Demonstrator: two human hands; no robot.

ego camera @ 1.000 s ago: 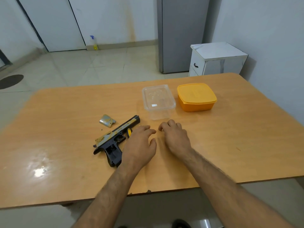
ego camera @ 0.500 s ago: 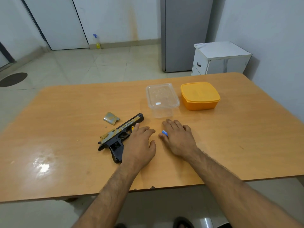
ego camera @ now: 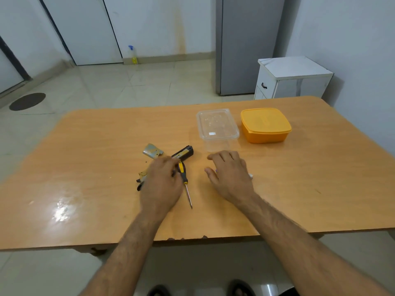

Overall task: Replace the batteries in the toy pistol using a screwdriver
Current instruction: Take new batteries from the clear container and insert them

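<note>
The black and gold toy pistol (ego camera: 183, 153) lies on the wooden table (ego camera: 85, 167), its middle hidden under my left hand (ego camera: 162, 184). That hand lies over the pistol with fingers curled down around its body. A screwdriver (ego camera: 182, 171) with a yellow and black handle lies just right of this hand, tip toward me. The gold battery cover (ego camera: 152, 151) rests apart, left of the barrel. My right hand (ego camera: 232, 176) lies palm down on the table, fingers spread. A small white end of a battery (ego camera: 250, 176) peeks out from under it.
A clear plastic container (ego camera: 217, 127) and an orange lidded box (ego camera: 265, 124) stand at the back right of the table. A tiny dark screw-like speck (ego camera: 146, 161) lies near the cover. A white cabinet and a grey fridge stand beyond the table.
My left hand has shifted left off the screwdriver onto the pistol, so the screwdriver now shows. My right hand has slid right, covering the blue-tipped battery seen before.
</note>
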